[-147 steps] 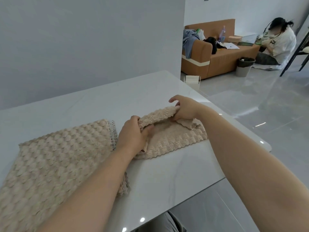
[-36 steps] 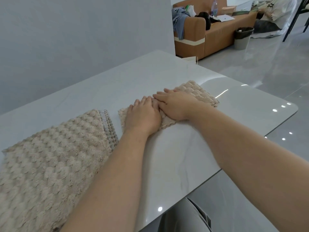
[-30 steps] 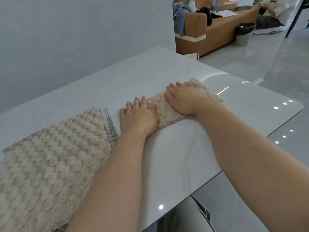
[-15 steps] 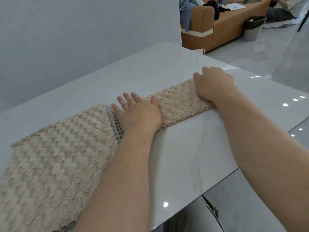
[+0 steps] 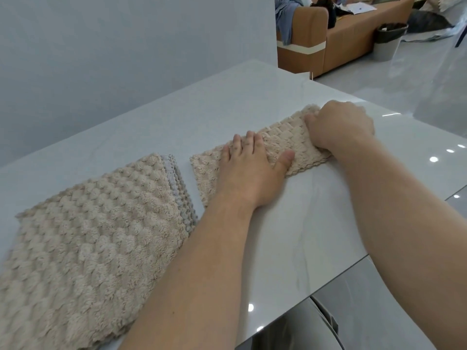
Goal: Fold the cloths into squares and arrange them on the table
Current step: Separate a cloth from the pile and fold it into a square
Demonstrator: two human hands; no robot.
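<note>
- Cloth strip (image 5: 275, 150) lies flat on the white table (image 5: 303, 223), folded into a long band running from centre out to your right.
- Your left hand (image 5: 249, 173) is flat on its left half, fingers spread, nothing gripped, just pinning.
- Your right hand (image 5: 340, 127) sits at the far right end, fingers curled into the fabric; looks like it's pinching the edge, but the fingertips are hidden, so can't confirm.
- Step in hand: the crosswise fold that turns the band into a square.
- Next move: lift the right end, carry it over to the left edge, match corners, press flat.
- Unfolded cloths (image 5: 88, 243) lie just beside, left, apart from the strip. Not yet done.
</note>
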